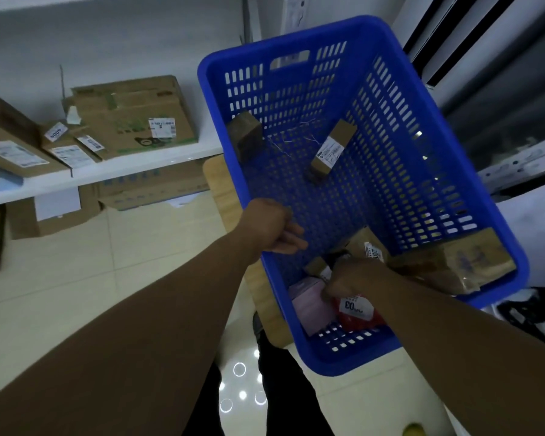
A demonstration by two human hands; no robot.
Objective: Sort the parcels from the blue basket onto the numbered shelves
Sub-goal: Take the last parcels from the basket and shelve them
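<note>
A room with a pale tiled floor (60, 278) and a white wall, seen from above by the person doing the work. On the left, a white shelf (107, 174) holds several cardboard boxes (132, 118) with white printed labels, and more boxes (54, 215) stand on the floor beneath it. Right of centre, a blue basket (501, 247) with slotted walls rests on a light wooden surface (221, 184), tilted across the view. The left hand (272, 228) grips the basket's left rim, fingers curled over the edge into the inside. The right hand (356, 278) reaches down into the near end of the basket, fingers bent onto the parcels piled there; it is blurred, so it cannot be told whether it is holding one. Just below it lie a red parcel (359, 316) with a white tag reading 03 (seen upside down) and, touching it on the left, a pink parcel (310, 305). A large brown parcel (453, 265) leans against the basket's right wall near that hand. At the far end, a small brown box (246, 136) sits against the left wall, and a long narrow box (332, 149) with a white label lies apart from it on the basket floor.
</note>
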